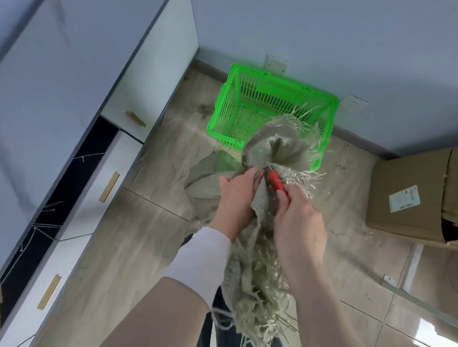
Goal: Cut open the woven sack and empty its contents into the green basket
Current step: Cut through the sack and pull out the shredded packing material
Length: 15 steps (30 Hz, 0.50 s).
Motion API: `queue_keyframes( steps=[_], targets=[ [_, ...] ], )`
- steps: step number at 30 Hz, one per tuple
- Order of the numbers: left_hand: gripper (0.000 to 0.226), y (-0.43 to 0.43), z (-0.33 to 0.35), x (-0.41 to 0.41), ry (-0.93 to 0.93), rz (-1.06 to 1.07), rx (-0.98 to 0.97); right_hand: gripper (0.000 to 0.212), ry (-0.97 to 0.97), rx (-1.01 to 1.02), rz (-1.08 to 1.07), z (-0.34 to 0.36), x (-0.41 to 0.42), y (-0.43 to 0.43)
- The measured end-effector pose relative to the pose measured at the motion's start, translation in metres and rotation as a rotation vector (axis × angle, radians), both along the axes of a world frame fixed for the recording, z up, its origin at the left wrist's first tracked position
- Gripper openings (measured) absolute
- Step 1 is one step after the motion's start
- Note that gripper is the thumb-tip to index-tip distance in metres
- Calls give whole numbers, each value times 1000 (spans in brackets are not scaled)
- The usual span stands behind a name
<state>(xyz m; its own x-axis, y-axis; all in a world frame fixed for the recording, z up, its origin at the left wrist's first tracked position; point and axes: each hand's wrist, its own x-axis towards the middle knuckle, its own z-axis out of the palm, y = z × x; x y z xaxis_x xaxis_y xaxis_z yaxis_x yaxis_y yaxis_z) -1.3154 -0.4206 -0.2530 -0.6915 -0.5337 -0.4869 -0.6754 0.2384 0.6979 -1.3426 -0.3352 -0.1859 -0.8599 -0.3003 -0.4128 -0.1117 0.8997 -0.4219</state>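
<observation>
The person stands over the woven sack (pixel 275 146), a grey-green, badly frayed thing held up off the tiled floor (pixel 128 242) between both hands, its loose strands hanging down past the wrists toward the legs. The left hand (pixel 234 197), with a white cuff (pixel 199 262) at the wrist, has its fingers curled tight into a bunch of the fabric near the sack's gathered neck. The right hand (pixel 299 224) is wrapped round a red-handled cutter (pixel 276 181), whose tip is pressed into the weave right beside the left fingertips; the blade itself is buried in the fibres and I cannot make it out. The bunched top of the sack rises in front of the near right corner of the green basket (pixel 220 114), which sits on the floor against the wall; whether sack and basket touch I cannot tell. Through the basket's slatted sides only its mesh bottom and a few stray strands show. A flat flap of the same fabric lies on the floor just left of the hands. A cardboard box (pixel 407 182) with a white label (pixel 404 199) stands to the right, well apart from the basket, and white cabinets (pixel 159 71) with brass pulls line the left side. 2 wall sockets (pixel 276 64) sit low behind the basket.
</observation>
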Motion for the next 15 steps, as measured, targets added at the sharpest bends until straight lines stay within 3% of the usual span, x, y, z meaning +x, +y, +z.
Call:
queue_keyframes(
  steps=[2,4,6,9,12,15],
  targets=[
    [24,16,-2,19,-85,-48,91,30,91,-130,-161,18,-25,-7],
    [20,24,-14,52,-181,49,87,30,231,-286,-283,46,-69,-15],
    [25,16,-22,74,-221,183,74,28,227,-316,-170,62,-98,-19],
    [28,5,-24,68,-104,124,-63,30,49,-194,-18,40,-79,-8],
    [29,0,-2,44,51,0,-122,46,-296,-155,-76,7,-31,5],
    [31,-3,0,40,14,-76,-197,40,-387,-228,-193,-19,-5,1]
  ],
)
